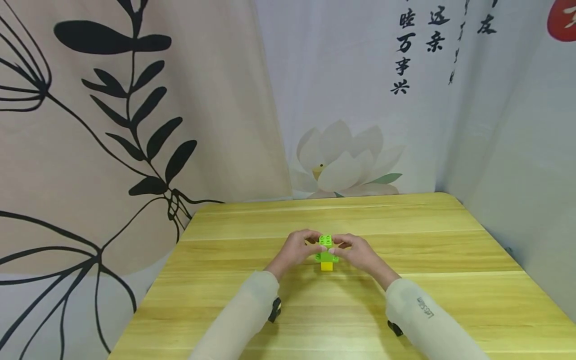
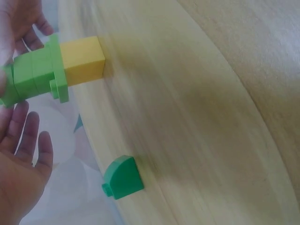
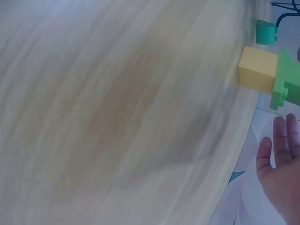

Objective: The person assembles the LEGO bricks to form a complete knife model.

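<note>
A stack of toy building bricks stands upright on the table: a yellow brick [image 2: 84, 60] at the bottom, a wider light green piece [image 1: 327, 258] above it, and light green bricks [image 2: 35, 71] on top. From the left, my left hand [image 1: 298, 248] pinches the upper light green bricks with thumb and forefinger; its other fingers [image 2: 29, 136] spread loosely. Opposite it, my right hand [image 1: 357, 251] pinches the same bricks from the right, with its remaining fingers [image 3: 280, 140] off the stack. The topmost studs show between both hands in the head view.
A dark green curved brick [image 2: 124, 177] lies on the wooden table [image 1: 405, 310] left of the stack, hidden in the head view. Printed cloth [image 1: 234, 100] hangs behind the table, and another pale cloth wall [image 1: 517, 150] runs along its right side.
</note>
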Demonstrator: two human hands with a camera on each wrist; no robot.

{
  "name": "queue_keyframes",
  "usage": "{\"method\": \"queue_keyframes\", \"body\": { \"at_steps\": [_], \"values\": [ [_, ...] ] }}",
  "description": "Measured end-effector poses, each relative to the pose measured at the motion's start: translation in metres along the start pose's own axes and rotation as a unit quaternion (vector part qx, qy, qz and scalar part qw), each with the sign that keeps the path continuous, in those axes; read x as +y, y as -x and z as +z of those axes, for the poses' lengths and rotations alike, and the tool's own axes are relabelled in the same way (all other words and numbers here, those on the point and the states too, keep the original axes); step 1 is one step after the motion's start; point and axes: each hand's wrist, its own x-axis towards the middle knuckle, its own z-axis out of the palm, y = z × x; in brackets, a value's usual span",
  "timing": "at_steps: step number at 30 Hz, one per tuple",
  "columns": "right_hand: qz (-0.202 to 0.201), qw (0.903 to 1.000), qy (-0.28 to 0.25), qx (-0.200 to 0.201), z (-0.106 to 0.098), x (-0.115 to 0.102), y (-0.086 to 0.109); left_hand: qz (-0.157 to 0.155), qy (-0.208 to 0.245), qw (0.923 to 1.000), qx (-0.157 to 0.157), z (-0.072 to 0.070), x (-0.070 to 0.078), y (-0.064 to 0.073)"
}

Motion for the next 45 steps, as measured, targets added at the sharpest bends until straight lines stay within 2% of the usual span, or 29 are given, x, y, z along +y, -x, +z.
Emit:
{"method": "queue_keyframes", "body": {
  "at_steps": [6, 10, 13, 19, 25, 31, 37, 39, 42, 45],
  "values": [
    [-0.022, 0.9997, 0.010, -0.001, 0.005, 0.003, 0.000, 0.006, 0.027, 0.9996, -0.001, 0.000, -0.010, 0.000],
    [-0.028, 0.9989, 0.038, 0.001, 0.005, 0.002, 0.000, 0.028, 0.012, 0.9995, 0.005, 0.001, -0.013, 0.000],
    [-0.028, 0.9990, 0.034, 0.001, 0.005, 0.002, 0.000, 0.033, -0.007, 0.9994, 0.008, 0.001, -0.010, 0.001],
    [-0.022, 0.9997, 0.005, 0.004, 0.007, 0.003, 0.001, 0.034, -0.014, 0.9992, 0.012, 0.003, -0.009, 0.003],
    [-0.024, 0.9994, 0.027, -0.002, 0.009, 0.003, 0.000, 0.037, -0.002, 0.9990, 0.025, 0.006, -0.014, 0.005],
    [-0.017, 0.9986, 0.050, -0.008, 0.005, 0.005, -0.002, 0.032, -0.002, 0.9991, 0.028, 0.008, -0.013, 0.005],
    [-0.009, 0.9997, 0.021, -0.010, 0.003, 0.008, 0.001, 0.028, -0.006, 0.9994, 0.019, 0.010, -0.010, 0.003],
    [-0.013, 0.9997, 0.021, -0.006, 0.003, 0.008, 0.002, 0.031, -0.013, 0.9994, 0.012, 0.007, -0.009, 0.003],
    [-0.018, 0.9994, 0.030, -0.005, 0.005, 0.006, 0.001, 0.017, -0.006, 0.9998, 0.012, -0.004, -0.011, 0.004],
    [-0.020, 0.9992, 0.034, -0.009, 0.005, 0.004, -0.001, -0.002, 0.016, 0.9992, 0.037, -0.023, -0.018, 0.006]
  ]
}}
